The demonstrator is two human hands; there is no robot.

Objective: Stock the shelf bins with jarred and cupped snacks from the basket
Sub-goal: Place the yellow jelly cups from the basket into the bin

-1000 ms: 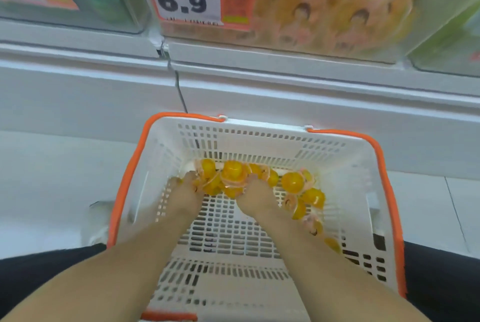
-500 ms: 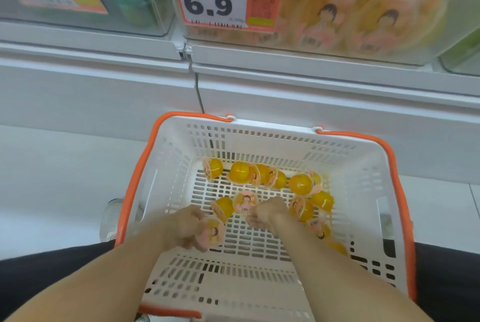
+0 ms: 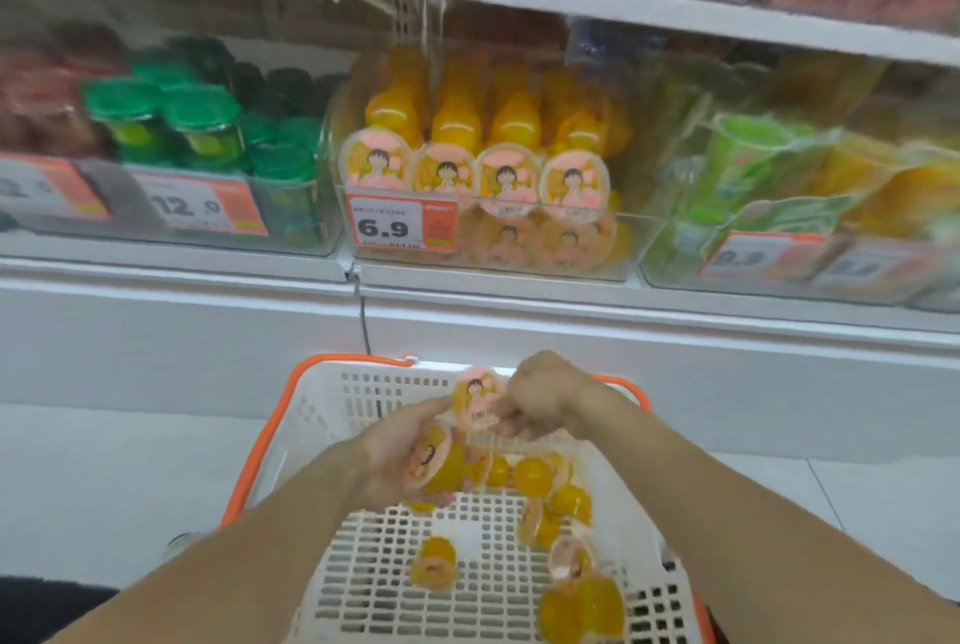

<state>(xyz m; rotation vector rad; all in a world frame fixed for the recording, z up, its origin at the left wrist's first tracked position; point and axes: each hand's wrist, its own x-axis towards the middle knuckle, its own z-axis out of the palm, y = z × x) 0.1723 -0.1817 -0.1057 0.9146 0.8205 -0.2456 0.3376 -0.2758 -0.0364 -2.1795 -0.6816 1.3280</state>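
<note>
Low in the frame's centre, above the white slotted plastic basket with orange rim (image 3: 332,415), the left hand (image 3: 395,456) curls its fingers round a yellow jelly cup with a pink cartoon lid (image 3: 441,461). The right hand (image 3: 545,394) pinches another such cup (image 3: 475,399). More cups (image 3: 535,477) lie on the basket floor. The clear shelf bin (image 3: 618,238) at mid-frame holds matching cups.

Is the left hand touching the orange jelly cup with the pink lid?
Touching. The head view shows the left hand cupping the jelly cup above the basket, its fingers curled around it.
</note>
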